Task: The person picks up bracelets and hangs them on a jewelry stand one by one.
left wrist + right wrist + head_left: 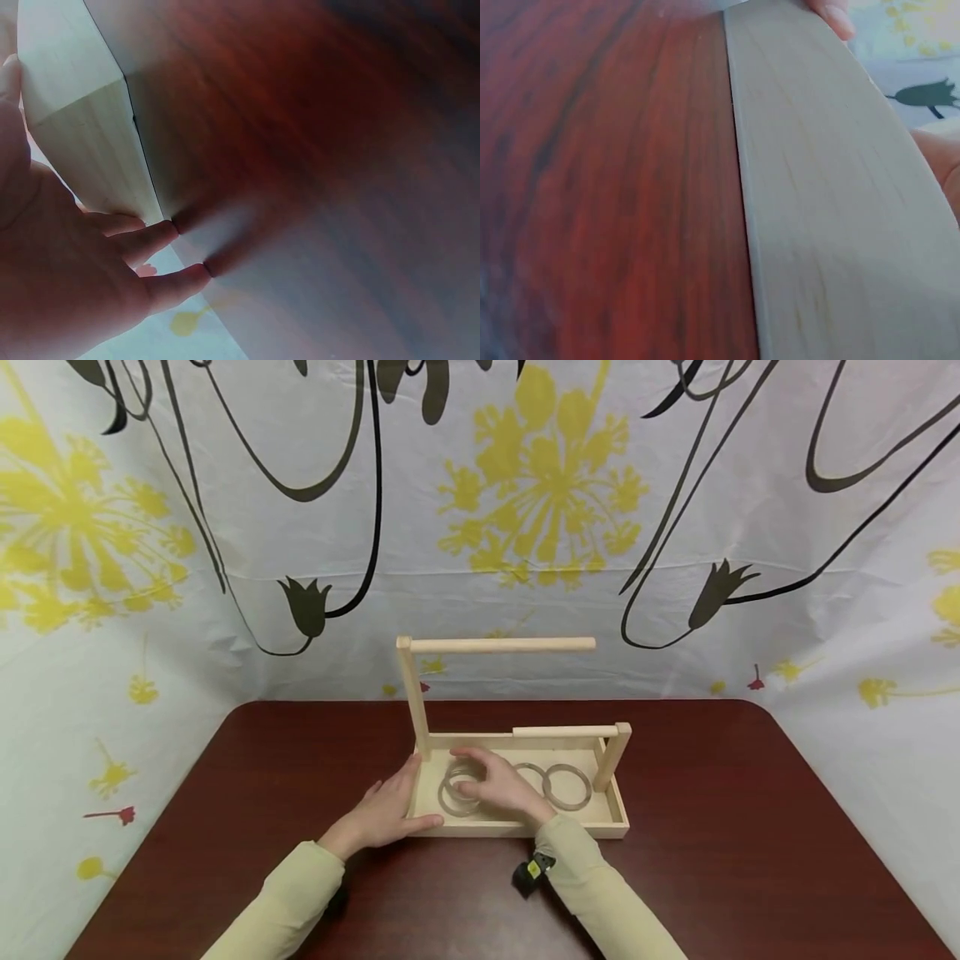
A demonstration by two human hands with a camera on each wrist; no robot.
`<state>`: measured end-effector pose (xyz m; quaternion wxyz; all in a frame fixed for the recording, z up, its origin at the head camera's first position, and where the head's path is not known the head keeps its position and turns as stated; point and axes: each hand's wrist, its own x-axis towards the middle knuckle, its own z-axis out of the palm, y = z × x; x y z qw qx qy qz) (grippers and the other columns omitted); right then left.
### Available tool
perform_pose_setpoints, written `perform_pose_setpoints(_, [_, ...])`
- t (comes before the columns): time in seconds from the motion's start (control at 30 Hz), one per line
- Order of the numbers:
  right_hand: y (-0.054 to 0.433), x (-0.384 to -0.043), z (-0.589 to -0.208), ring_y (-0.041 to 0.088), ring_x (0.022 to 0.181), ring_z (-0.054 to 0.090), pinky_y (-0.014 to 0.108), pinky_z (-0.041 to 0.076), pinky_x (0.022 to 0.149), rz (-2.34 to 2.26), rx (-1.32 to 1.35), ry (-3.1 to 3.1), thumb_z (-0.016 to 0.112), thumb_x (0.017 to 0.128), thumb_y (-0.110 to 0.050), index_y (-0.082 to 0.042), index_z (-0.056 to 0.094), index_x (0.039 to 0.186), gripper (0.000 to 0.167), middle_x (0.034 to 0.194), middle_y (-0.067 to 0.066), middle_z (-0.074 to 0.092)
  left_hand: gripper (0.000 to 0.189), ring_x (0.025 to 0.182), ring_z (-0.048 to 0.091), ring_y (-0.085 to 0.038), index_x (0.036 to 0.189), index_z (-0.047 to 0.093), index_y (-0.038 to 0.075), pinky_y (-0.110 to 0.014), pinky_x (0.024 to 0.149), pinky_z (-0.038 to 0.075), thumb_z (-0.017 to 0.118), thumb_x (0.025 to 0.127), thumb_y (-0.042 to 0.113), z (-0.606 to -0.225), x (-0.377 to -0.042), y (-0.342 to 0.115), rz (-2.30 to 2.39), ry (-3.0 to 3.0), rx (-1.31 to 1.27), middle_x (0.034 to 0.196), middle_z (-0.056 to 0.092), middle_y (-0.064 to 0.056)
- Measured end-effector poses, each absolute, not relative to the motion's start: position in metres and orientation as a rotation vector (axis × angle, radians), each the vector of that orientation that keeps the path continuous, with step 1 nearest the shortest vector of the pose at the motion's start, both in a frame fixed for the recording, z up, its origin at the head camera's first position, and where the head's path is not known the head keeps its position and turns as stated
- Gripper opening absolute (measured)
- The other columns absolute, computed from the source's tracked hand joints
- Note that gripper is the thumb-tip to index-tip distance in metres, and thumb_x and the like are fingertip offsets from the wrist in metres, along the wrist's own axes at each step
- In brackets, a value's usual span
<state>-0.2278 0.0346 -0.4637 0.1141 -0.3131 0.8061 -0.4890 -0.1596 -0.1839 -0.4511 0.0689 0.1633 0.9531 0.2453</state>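
Note:
A light wooden tray [525, 831] sits on the table, with an upright post and a horizontal rod at each end. My left hand [384, 806] braces the tray's left end, thumb along the front rim and fingers stretched down the side; in the left wrist view its fingertips reach the tabletop. Over the left part of the tray, my right hand [501, 783] reaches down with thumb and index finger parted above overlapping grey rings [450, 808]. The thumb overlaps a ring in the head view. To the right lie further rings [567, 787], one partly hidden by my right hand.
The tall rod [502, 645] extends rightward from the left post [414, 697]. A shorter, lower rod [566, 732] extends leftward from the right post [613, 756]. The dark red table [697, 827] meets a flower-patterned cloth [517, 602] behind.

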Motion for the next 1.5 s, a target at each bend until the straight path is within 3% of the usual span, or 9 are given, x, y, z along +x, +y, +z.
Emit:
perform_pose_setpoints(0.37, [0.034, -0.228, -0.465, 0.033, 0.134, 0.037, 0.047, 0.026, 0.110, -1.306, -0.956, 2.374, 0.074, 0.075, -0.009, -0.001, 0.037, 0.147, 0.081, 0.147, 0.018, 0.040, 0.102, 0.136, 0.032, -0.039, 0.149, 0.012, -0.012, -0.067, 0.097, 0.030, 0.067, 0.088, 0.049, -0.451, -0.162, -0.182, 0.756, 2.868, 0.487, 0.153, 0.021, -0.028])
perform_pose_setpoints(0.6, [0.036, -0.228, -0.467, 0.032, 0.135, 0.037, 0.046, 0.025, 0.110, -1.276, -0.967, 2.415, 0.076, 0.071, -0.008, -0.003, 0.034, 0.149, 0.089, 0.147, 0.017, 0.040, 0.103, 0.136, 0.031, -0.039, 0.149, 0.011, -0.011, -0.067, 0.098, 0.030, 0.067, 0.087, 0.050, -0.452, -0.162, -0.182, 0.773, 2.862, 0.483, 0.153, 0.021, -0.028])
perform_pose_setpoints(0.9, [0.035, -0.229, -0.470, 0.027, 0.117, 0.051, 0.042, 0.036, 0.103, -1.280, -0.989, 2.486, 0.079, 0.072, -0.016, -0.001, 0.061, 0.126, 0.059, 0.122, 0.011, 0.061, 0.103, 0.137, 0.030, -0.038, 0.150, 0.010, -0.010, -0.068, 0.098, 0.027, 0.067, 0.088, 0.050, -0.451, -0.162, -0.183, 0.800, 2.847, 0.477, 0.154, 0.019, -0.026])
perform_pose_setpoints(1.3, [0.033, -0.223, -0.466, 0.021, 0.117, 0.052, 0.039, 0.037, 0.102, -1.402, -0.898, 2.436, 0.080, 0.076, -0.027, -0.006, 0.062, 0.128, 0.059, 0.124, 0.006, 0.060, 0.103, 0.138, 0.026, -0.040, 0.150, 0.008, -0.010, -0.069, 0.100, 0.024, 0.064, 0.089, 0.051, -0.449, -0.161, -0.182, 0.796, 2.818, 0.464, 0.155, 0.015, -0.027])
perform_pose_setpoints(1.5, [0.031, -0.217, -0.456, 0.022, 0.115, 0.053, 0.040, 0.041, 0.098, -1.431, -0.976, 2.401, 0.079, 0.076, -0.021, -0.005, 0.061, 0.128, 0.057, 0.126, 0.008, 0.060, 0.102, 0.137, 0.027, -0.041, 0.150, 0.008, -0.010, -0.069, 0.099, 0.027, 0.062, 0.090, 0.053, -0.451, -0.161, -0.184, 0.761, 2.838, 0.506, 0.154, 0.015, -0.029])
